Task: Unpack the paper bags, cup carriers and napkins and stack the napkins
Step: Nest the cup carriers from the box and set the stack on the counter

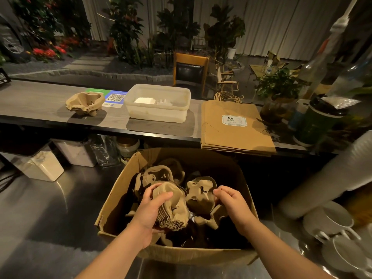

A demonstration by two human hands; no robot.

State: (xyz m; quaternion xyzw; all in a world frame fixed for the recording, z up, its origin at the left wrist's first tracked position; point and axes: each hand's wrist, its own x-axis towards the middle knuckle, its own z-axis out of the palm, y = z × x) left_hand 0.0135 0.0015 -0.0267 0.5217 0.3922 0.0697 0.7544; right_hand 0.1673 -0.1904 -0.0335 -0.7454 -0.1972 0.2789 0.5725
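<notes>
Head view looks down on both hands inside an open cardboard box (112, 200). Fingers of the left hand (150, 213) curl over the top edge of a nested bundle of pulp cup carriers (171, 206), thumb behind it, gripping the bundle as 1 block, probably so the whole lot comes out together rather than piece by piece. The right hand (231, 202) has its fingers bent around the rim of a second carrier clump (199, 193) lying just beside the first; it seems to grip that rim, though the fingertips are hidden in shadow. More loose carriers (159, 174) lie deeper in the box, so this part of the unpacking looks unfinished. Beyond the box, on the raised counter (40, 101), 1 stack of carriers (85, 104) already stands at the left, a likely spot for the bundles now in hand. Near it, a translucent plastic tub (159, 115) holds white napkins (144, 100), which look only partly squared up. To the right, flat paper bags (235, 129) lie piled with a label facing up, their handles trailing off the far edge. White cups and saucers (334, 228) crowd the lower right.
</notes>
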